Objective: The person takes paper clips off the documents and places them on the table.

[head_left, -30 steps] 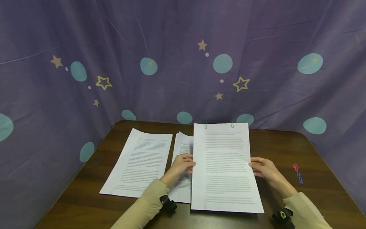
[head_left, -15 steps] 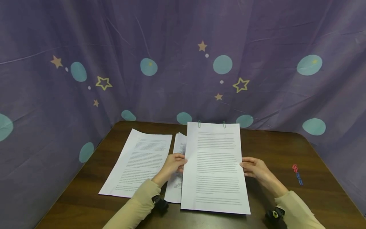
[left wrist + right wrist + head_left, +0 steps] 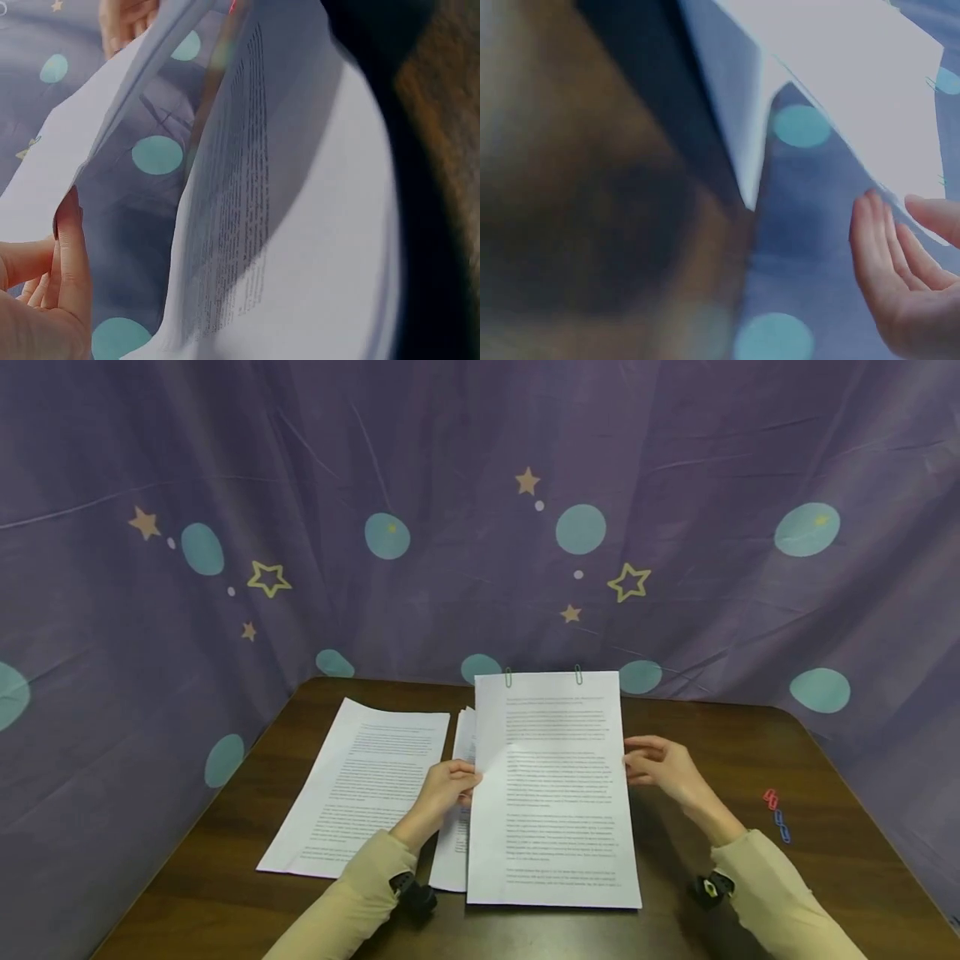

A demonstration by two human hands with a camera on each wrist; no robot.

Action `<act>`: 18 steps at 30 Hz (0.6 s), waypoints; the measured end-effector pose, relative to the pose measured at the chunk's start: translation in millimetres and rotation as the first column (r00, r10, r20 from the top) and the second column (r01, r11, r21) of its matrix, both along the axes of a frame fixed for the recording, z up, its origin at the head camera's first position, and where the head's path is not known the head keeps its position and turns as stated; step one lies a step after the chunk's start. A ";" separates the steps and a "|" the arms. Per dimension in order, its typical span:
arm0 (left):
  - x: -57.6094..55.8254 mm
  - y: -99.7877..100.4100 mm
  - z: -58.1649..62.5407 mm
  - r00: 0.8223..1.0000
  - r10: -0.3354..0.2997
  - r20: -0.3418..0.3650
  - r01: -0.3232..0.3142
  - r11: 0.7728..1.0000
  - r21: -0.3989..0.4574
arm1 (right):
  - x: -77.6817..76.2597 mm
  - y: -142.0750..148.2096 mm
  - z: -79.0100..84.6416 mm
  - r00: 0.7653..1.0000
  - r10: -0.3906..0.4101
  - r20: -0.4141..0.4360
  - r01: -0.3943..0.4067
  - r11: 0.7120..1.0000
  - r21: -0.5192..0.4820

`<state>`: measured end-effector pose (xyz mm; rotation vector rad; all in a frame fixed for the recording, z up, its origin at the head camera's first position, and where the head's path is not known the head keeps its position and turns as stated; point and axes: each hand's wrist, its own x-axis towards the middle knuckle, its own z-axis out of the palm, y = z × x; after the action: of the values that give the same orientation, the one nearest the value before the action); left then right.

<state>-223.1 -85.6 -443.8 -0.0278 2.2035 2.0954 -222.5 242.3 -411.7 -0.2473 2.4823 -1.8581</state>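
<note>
A clipped stack of printed paper point(image 3: 555, 793) stands tilted up in the middle of the head view, two green paper clips point(image 3: 578, 675) on its top edge. At its left edge, my left hand point(image 3: 442, 789) pinches the sheets between thumb and fingers. My right hand point(image 3: 667, 770) is beside the opposite edge, fingers fairly straight. In the right wrist view, that hand's thumb and fingers stand apart near the paper's edge. Behind the stack, partly hidden, lies a second paper pile point(image 3: 450, 852).
Another printed pile point(image 3: 367, 785) lies at the left of the brown wooden table point(image 3: 720, 735). Two red paper clips point(image 3: 770, 799) and two blue paper clips point(image 3: 782, 827) lie at the right. A purple patterned curtain point(image 3: 465, 610) hangs behind the table.
The clipped stack has shifted left with both hands, then slightly up. My right hand has slid higher along the edge, and its thumb no longer overlaps the front sheet.
</note>
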 end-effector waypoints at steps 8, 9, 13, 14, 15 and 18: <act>-1.3 0.2 -2.1 1.000 -0.018 -0.007 0.018 1.000 0.018 | -21.4 -4.4 43.8 0.933 -0.090 -0.349 0.180 0.956 0.233; -0.9 0.8 -1.8 1.000 -0.012 -0.006 0.013 1.000 0.019 | -23.7 -5.5 48.6 0.921 -0.090 -0.380 0.198 0.947 0.254; 1.3 2.7 -0.7 1.000 0.000 -0.014 0.000 1.000 0.021 | -32.1 -12.4 64.9 0.889 -0.073 -0.452 0.236 0.919 0.316; 1.8 3.0 -0.4 1.000 0.002 -0.016 -0.002 1.000 0.024 | -34.4 -14.5 68.2 0.883 -0.068 -0.463 0.237 0.918 0.318; 2.0 3.4 -0.4 1.000 0.005 -0.016 -0.005 1.000 0.025 | -36.4 -16.8 71.2 0.880 -0.063 -0.471 0.238 0.917 0.321; 2.8 3.8 -0.4 1.000 0.007 -0.025 -0.006 1.000 0.027 | -42.9 -23.8 78.3 0.874 -0.054 -0.483 0.230 0.921 0.314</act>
<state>-220.2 -81.8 -444.1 -0.0066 2.1920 2.1395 -265.3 218.6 -333.4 -0.5680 3.1918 -1.4647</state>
